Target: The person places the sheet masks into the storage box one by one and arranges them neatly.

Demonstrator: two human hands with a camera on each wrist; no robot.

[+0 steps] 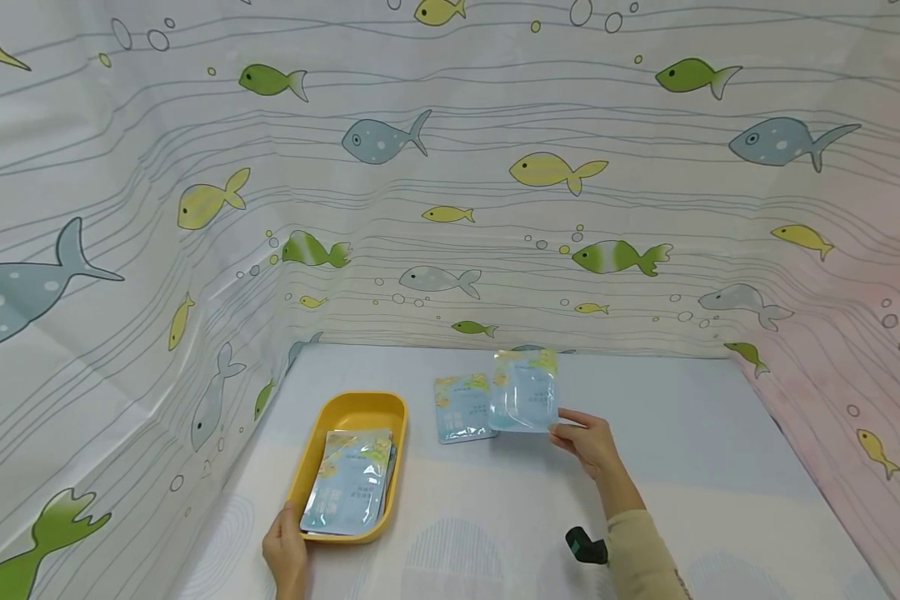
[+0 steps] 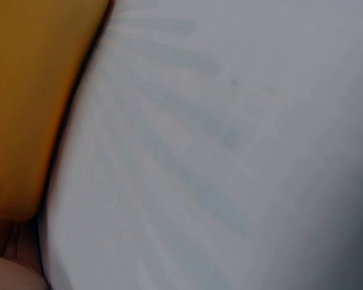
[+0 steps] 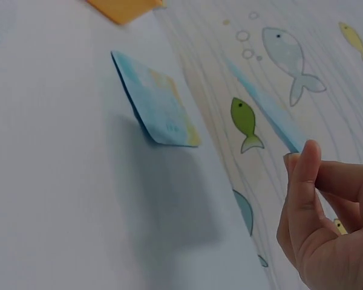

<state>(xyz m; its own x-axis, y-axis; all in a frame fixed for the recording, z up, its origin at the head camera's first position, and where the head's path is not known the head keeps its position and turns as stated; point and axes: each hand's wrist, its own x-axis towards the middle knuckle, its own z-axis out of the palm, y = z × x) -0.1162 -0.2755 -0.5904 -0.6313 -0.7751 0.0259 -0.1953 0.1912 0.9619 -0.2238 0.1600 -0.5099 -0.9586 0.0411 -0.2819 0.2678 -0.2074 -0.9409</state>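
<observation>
My right hand [image 1: 588, 446] pinches a light-blue flat packet [image 1: 523, 396] by its lower right corner, thumb against fingers. That packet is raised above the table and shows nearly edge-on in the right wrist view, held by the right hand [image 3: 333, 223]. Behind and left of it, another such packet [image 1: 461, 417] lies on the table. A yellow tray [image 1: 367, 408] stands to the left, with a small stack of packets [image 1: 348, 487] inside. At the tray's near left corner, my left hand [image 1: 283, 546] grips the rim; only part of that hand [image 2: 15, 260] shows in the left wrist view.
The pale table [image 1: 495, 500] is enclosed at the back and sides by fish-printed sheeting [image 1: 450, 242]. A small black device [image 1: 587, 546] sits by the right sleeve [image 1: 641, 554].
</observation>
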